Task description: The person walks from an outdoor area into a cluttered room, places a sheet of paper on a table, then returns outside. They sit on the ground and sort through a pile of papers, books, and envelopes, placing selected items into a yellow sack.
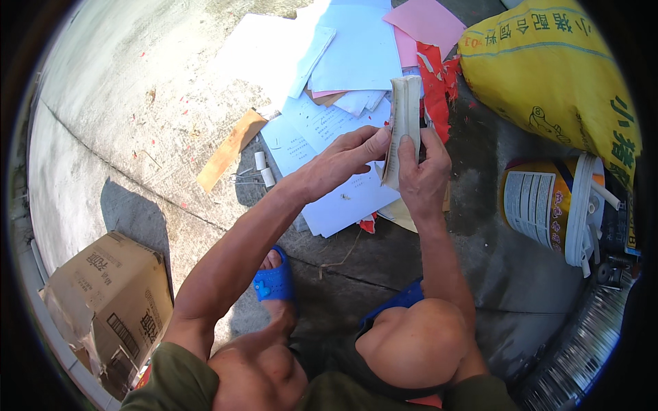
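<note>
A worn paper booklet (406,105) with yellowed pages stands partly opened between my hands. My right hand (424,169) grips its lower right part, thumb on the pale inner side. At its left edge, the thumb and fingers of my left hand (365,146) pinch the pages. Beneath lie loose printed sheets (354,200) and a heap of white and bluish papers (360,46) on the concrete. Pink sheets (426,20) and torn red paper (437,97) lie beyond the booklet and to its right.
A full yellow feed sack (534,77) and a tipped plastic bucket (534,205) with white pipe pieces lie at the right. A cardboard box (113,303) stands at the lower left. Left of the papers are a brown strip (231,149) and small white cylinders (264,168).
</note>
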A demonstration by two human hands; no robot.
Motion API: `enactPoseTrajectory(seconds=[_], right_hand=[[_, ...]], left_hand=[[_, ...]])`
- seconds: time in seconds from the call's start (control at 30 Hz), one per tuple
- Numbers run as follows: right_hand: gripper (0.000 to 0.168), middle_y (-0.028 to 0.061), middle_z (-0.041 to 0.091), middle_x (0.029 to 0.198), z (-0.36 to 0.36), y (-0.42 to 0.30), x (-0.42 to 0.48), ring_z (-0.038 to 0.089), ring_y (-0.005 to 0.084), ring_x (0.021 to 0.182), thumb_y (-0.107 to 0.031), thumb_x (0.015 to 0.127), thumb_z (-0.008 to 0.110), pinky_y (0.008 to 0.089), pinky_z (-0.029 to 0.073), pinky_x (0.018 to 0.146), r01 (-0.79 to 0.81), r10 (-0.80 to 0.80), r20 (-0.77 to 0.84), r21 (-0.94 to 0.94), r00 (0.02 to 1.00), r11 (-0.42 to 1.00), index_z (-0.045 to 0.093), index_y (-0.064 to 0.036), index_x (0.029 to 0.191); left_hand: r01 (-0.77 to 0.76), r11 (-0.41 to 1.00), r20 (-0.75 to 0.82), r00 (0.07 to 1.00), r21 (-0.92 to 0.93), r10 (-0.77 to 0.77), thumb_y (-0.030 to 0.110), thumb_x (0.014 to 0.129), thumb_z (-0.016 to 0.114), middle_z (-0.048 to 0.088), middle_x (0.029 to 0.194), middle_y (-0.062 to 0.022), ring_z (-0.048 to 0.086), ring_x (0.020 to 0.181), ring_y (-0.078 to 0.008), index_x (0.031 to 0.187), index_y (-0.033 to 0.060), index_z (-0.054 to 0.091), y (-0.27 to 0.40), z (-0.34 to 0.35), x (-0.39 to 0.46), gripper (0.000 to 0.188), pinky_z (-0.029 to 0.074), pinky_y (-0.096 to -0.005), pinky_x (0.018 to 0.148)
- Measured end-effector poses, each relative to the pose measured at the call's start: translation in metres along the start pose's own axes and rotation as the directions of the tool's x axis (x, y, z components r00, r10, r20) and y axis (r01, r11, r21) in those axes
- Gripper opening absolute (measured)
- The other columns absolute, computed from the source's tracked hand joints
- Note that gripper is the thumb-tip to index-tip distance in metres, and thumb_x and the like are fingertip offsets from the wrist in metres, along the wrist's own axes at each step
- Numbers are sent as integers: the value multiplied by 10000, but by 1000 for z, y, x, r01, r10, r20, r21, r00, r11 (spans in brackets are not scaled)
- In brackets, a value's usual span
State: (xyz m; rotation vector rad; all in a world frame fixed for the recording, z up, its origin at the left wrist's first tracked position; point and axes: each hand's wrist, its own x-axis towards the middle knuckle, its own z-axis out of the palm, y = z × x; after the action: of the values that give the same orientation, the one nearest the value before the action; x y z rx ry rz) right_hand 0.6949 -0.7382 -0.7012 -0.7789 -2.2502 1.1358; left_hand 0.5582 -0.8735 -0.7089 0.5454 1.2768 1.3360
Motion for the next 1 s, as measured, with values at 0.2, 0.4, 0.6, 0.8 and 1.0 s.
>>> enactPoseTrajectory(seconds=[0.2,0.4,0.6,0.8,1.0], right_hand=[[256,150,673,1217,7,-39,-21,637,353,1187,-120,889,752,497,479,989,423,-372,273,-162,887,891,714,-27,1125],[331,162,661,1378,-83,-96,69,605,331,1338,-162,944,752,471,444,1131,497,-540,-140,-256,830,830,695,-22,1238],[525,200,636,1402,-50,67,27,648,290,1281,-257,1007,713,425,501,1078,387,-85,533,-486,842,784,552,5,1433],[634,210,645,1355,-62,-22,66,659,218,1203,-293,1014,734,398,516,1033,-258,179,288,266,941,929,510,94,1464],[265,194,730,1123,-75,-30,44,719,219,940,-151,1001,708,336,536,808,-77,76,232,-3,970,997,654,11,1204]], left_hand=[[-86,934,-321,947,-346,-32,390,1096,548,608,1385,-190,672,1210,-296,1507,-3,393,-5,5,11,589,578,-433,1007],[-105,934,-435,899,-340,-57,304,1102,540,646,1303,-170,698,1143,-224,1516,8,401,-3,-22,-3,527,599,-364,930],[-225,970,-424,890,-90,167,259,1094,575,745,1150,-122,726,992,-147,1374,-40,594,17,-19,12,410,592,-288,849],[-232,955,-352,923,-184,157,318,1116,557,747,1150,-103,725,973,-124,1380,-11,601,11,-14,-8,425,608,-292,838],[-284,926,-526,843,-250,116,309,1096,567,659,1354,-145,657,1194,-213,1557,29,435,11,-27,8,555,589,-377,932]])
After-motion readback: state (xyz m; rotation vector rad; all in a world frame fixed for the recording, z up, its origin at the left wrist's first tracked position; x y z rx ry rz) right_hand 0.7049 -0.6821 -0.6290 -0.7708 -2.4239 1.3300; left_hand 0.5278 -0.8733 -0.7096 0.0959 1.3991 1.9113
